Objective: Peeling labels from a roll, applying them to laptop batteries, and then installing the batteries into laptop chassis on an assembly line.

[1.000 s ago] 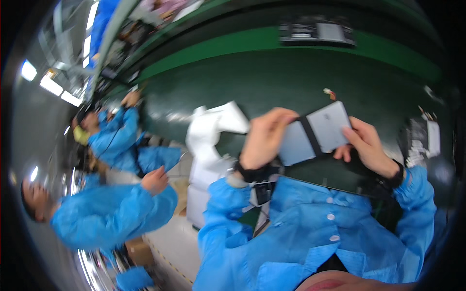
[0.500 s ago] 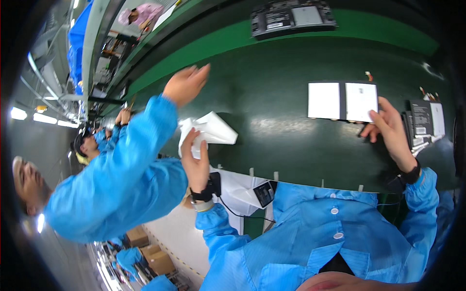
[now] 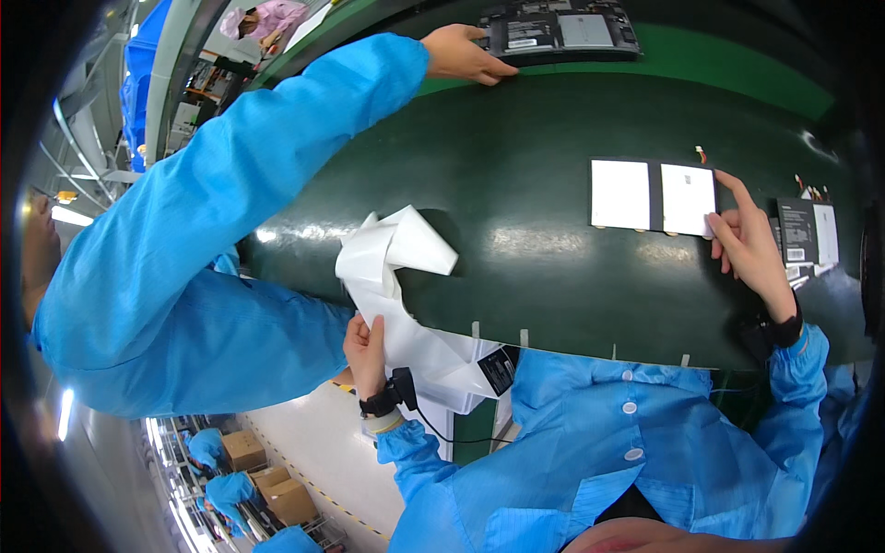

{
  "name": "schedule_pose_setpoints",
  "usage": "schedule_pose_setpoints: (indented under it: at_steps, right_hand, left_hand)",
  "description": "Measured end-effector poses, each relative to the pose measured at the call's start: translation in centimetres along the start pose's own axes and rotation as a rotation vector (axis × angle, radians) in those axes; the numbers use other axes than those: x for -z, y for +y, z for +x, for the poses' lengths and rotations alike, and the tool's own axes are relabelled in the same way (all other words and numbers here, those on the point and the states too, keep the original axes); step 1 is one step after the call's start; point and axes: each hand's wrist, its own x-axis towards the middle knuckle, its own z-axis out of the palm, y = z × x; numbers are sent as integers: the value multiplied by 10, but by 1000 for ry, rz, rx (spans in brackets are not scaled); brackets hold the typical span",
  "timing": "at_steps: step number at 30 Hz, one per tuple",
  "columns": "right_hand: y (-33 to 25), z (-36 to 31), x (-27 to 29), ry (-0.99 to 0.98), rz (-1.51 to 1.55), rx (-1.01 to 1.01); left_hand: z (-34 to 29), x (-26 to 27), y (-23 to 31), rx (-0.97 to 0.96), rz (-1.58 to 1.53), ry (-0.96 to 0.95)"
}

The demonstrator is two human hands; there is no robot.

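Dark green tabletop [image 3: 516,166], smooth and glossy, streaked with reflected light. The flat pack [image 3: 654,197] has 2 smooth white panels [image 3: 620,194] and a matt black band [image 3: 655,210]. The white strip [image 3: 369,263] looks like slick paper or film, lightly glossy. Blue cloth smock [image 3: 553,452], matt and creased, with 3 shiny, plastic-looking buttons [image 3: 630,407]. Brown cardboard boxes [image 3: 289,500], dull-surfaced. Dark device [image 3: 525,37], seemingly plastic.

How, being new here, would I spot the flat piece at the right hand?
On the green table, find the right hand. It holds the right end of the flat piece: two white panels split by a black band, unlike the darker pile further right.
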Motion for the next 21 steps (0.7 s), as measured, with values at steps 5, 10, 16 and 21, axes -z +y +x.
schedule_pose_setpoints:
  at_steps: [5,10,16,21]
  right_hand:
    - [3,5,4,97,-368,213]
    - [-35,-9,-15,-48,-337,426]
    - [-54,-21,-78,-501,199,471]
    - [-56,-6,-121,-446,472,474]
  left_hand:
    - [4,-28,18,126,-284,-211]
    - [29,-71,63,209,-486,-493]
    - [89,-135,114,-3,-504,-577]
    - [124,-164,113,26,-606,-637]
